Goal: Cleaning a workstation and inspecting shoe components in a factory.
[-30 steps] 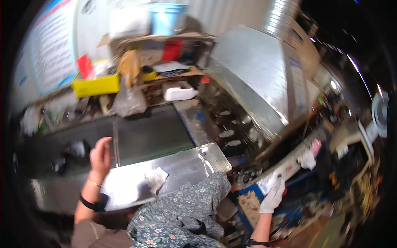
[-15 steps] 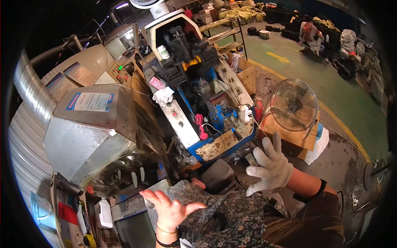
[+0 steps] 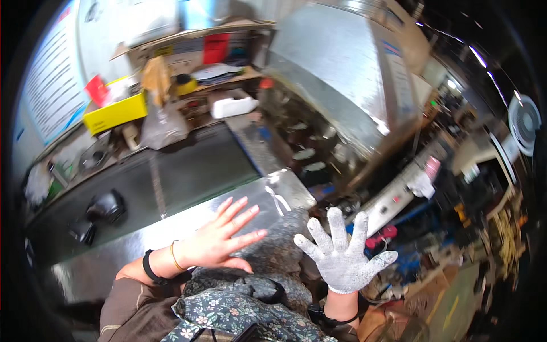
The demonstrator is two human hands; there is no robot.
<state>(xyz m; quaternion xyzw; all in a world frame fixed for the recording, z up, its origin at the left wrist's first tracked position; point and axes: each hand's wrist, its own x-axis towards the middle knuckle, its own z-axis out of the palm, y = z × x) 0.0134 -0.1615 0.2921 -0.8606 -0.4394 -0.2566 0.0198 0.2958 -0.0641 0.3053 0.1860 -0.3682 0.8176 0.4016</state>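
My left hand (image 3: 213, 239) is bare, its fingers spread and stretched out, holding nothing. A gold bracelet (image 3: 178, 256) and a black band (image 3: 151, 268) circle that wrist. It hovers over the shiny metal edge (image 3: 188, 219) of a dark conveyor belt (image 3: 205, 154); whether it touches the edge I cannot tell. My right hand (image 3: 345, 262), in a whitish knitted glove, is also spread wide with nothing in it. Beyond its fingertips stands a metal hood machine (image 3: 330, 62). Two black molded pieces (image 3: 106, 206) lie on the belt at the left, blurred by motion.
Behind the belt are a yellow box (image 3: 117, 114), a clear plastic bag (image 3: 164, 128) and a white container (image 3: 233, 105). A cardboard shelf (image 3: 199, 31) rises above them. At the right stand a white-topped machine (image 3: 382, 208) and a pink handset-shaped object (image 3: 380, 236).
My view has swung left, from the blue-and-white machine and fan toward the conveyor belt. Both hands remain spread, and the left has turned, its fingers now pointing toward the right.
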